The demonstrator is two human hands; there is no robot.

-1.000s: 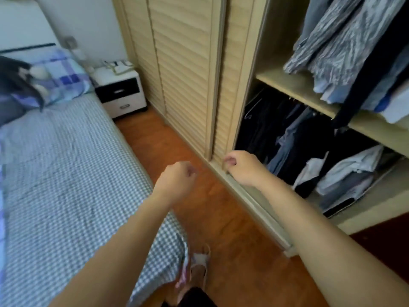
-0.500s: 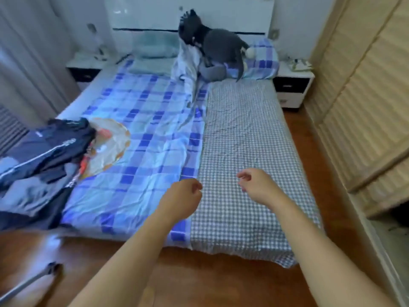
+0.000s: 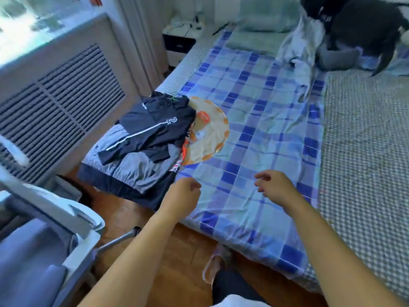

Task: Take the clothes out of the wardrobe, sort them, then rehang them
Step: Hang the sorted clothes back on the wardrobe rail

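A folded navy and grey jacket [image 3: 146,140] lies on the near left corner of the bed, partly covering a cream and orange printed garment [image 3: 208,134]. Both sit on the blue plaid sheet [image 3: 265,103]. My left hand [image 3: 182,196] is curled into a fist above the bed's edge, just right of the jacket, and holds nothing. My right hand [image 3: 274,188] hovers over the plaid sheet with fingers loosely bent, also empty. The wardrobe is out of view.
A white and grey office chair [image 3: 51,235] stands at lower left, beside a slatted radiator cover [image 3: 57,96]. A grey checked sheet [image 3: 367,147] covers the bed's right half. A dark plush toy [image 3: 358,27] and pillows lie at the head. A nightstand [image 3: 179,38] stands far left.
My view has swung left from the wardrobe across the bed to the pile of clothes on its left corner. Both hands stay empty in front of me.
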